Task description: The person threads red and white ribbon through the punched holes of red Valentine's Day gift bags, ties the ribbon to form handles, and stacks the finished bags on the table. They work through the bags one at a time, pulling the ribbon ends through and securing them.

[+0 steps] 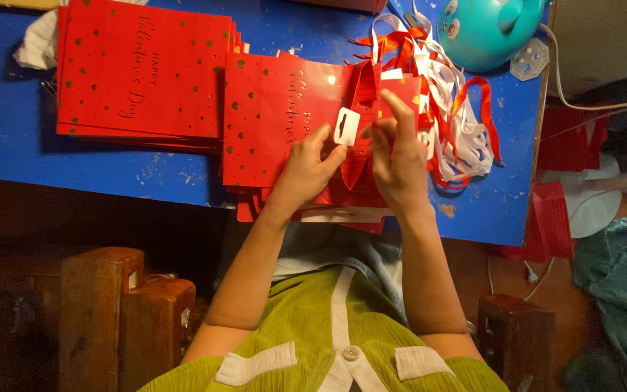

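Observation:
My left hand [308,172] pinches a small white tag [346,126] between thumb and fingers over a red paper gift bag [270,120] with gold hearts. My right hand [398,156] rests beside it, with fingers on the bag's folded red edge [363,94] and touching the tag's side. Both hands work over the near edge of a blue table [9,138]. More red bags lie stacked under the one I handle.
A second stack of red bags [143,69] lies to the left. A tangle of red and white ribbons [455,109] sits to the right, below a teal round object [484,29]. Wooden stools [121,312] stand below the table. Cloth and cables lie at the right.

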Tool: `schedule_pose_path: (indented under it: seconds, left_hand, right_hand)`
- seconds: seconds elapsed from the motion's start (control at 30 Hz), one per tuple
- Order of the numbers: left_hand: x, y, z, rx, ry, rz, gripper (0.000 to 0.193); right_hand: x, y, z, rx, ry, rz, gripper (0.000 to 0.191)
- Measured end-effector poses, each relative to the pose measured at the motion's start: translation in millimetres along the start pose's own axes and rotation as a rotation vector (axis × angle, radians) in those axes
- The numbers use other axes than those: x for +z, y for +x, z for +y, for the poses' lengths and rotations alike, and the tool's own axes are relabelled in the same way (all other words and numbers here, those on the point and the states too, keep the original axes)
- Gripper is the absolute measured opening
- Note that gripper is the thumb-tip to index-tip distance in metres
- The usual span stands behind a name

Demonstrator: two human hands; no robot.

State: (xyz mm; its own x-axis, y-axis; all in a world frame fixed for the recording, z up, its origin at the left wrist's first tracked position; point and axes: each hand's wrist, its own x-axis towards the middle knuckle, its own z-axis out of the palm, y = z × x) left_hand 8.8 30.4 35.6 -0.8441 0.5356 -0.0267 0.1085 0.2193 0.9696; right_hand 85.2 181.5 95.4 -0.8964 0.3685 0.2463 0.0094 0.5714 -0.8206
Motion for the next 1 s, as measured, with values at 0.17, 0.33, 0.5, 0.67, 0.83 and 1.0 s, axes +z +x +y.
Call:
schedule_pose_path:
  seconds: [0.17, 0.33, 0.5, 0.67, 0.83, 1.0]
  left_hand:
    - [-0.5, -3.0, -0.3, 0.021, -0.019, 0.018, 0.019]
    - [-0.7, -5.3, 0.7, 0.036, -0.112, -0.002, 0.017]
    - [-3.5, -5.2, 1.4, 0.01, -0.092, -0.003, 0.016]
    - [-3.1, -5.4, 0.5, 0.024, -0.128, -0.001, 0.016]
    - [-1.5, -5.5, -0.6, 0.035, -0.137, -0.002, 0.016]
    - [-3.4, -7.3, -1.4, -0.012, -0.258, -0.083, 0.012]
  right_hand:
    - [-6.4, -2.3, -0.8, 0.044, -0.071, -0.119, 0.012]
    - [-11.6, -8.8, 1.2, -0.053, -0.076, -0.143, 0.012]
    - [-13.9, -7.8, 1.4, -0.079, -0.065, -0.182, 0.013]
    - [-12.0, -7.4, 1.7, -0.038, -0.098, -0.172, 0.014]
    - [-12.2, -7.2, 1.8, -0.045, -0.072, -0.189, 0.015]
    - [-9.8, -7.0, 3.5, -0.031, -0.13, -0.173, 0.013]
